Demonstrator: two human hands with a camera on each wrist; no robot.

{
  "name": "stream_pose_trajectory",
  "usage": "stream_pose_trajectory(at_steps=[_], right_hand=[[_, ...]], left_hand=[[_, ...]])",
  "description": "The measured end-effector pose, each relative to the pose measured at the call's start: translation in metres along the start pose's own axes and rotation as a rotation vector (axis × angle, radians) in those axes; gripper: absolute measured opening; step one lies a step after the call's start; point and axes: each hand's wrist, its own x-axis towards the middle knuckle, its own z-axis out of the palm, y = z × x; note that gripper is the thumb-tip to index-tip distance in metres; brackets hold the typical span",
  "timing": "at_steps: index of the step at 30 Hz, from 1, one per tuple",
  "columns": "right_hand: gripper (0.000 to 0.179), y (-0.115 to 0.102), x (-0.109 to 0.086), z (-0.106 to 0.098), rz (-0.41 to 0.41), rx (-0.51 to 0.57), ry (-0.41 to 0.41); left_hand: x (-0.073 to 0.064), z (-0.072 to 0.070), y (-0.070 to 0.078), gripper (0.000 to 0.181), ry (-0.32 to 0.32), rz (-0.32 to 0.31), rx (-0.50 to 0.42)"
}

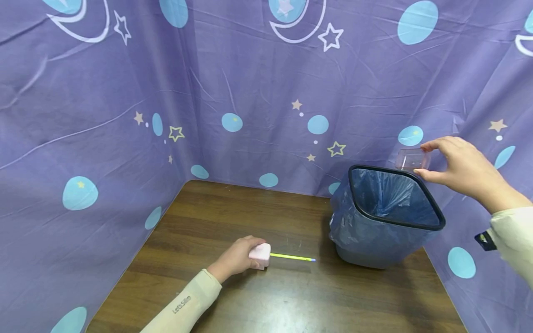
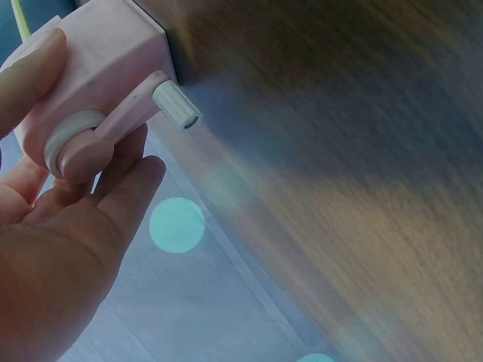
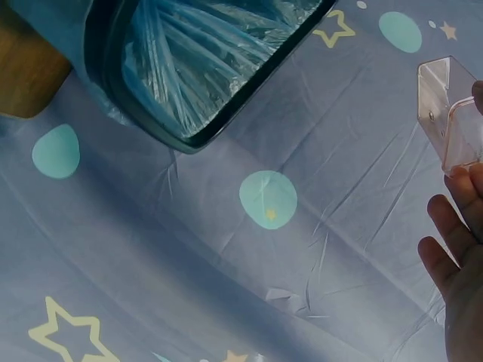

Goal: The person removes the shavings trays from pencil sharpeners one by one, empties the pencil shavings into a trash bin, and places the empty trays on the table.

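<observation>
Right hand [image 1: 468,169] pinches clear container [image 1: 405,159] near bin [image 1: 374,243]; left hand [image 1: 237,260], left of bin, grips pink sharpener [image 1: 260,253], pencil [image 1: 291,256] pointing binward. I advise light pinching, sharpener held steady.

Through my head feed I see a brown wood-grain table [image 1: 233,210] spread beneath the left hand's [image 1: 239,259] grip, with light glaring off it on the near side. A bag-lined bin [image 1: 366,243] stands on it, right of that grip and lower than the right hand's [image 1: 468,171]. Whether the gripped pink sharpener [image 1: 260,254] touches the wood, I cannot tell.
</observation>
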Motion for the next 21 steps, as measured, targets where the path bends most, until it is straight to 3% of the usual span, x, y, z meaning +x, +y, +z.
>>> stream_pose_trajectory(at_steps=[11,21], right_hand=[[0.055,0.001,-0.006,0.008,0.068,0.143,0.026],[0.052,-0.002,-0.011,0.009,0.171,0.202,0.047]], left_hand=[[0.0,0.002,-0.001,0.068,0.003,-0.002,0.012],[0.0,0.001,-0.001,0.068,0.001,0.0,0.01]])
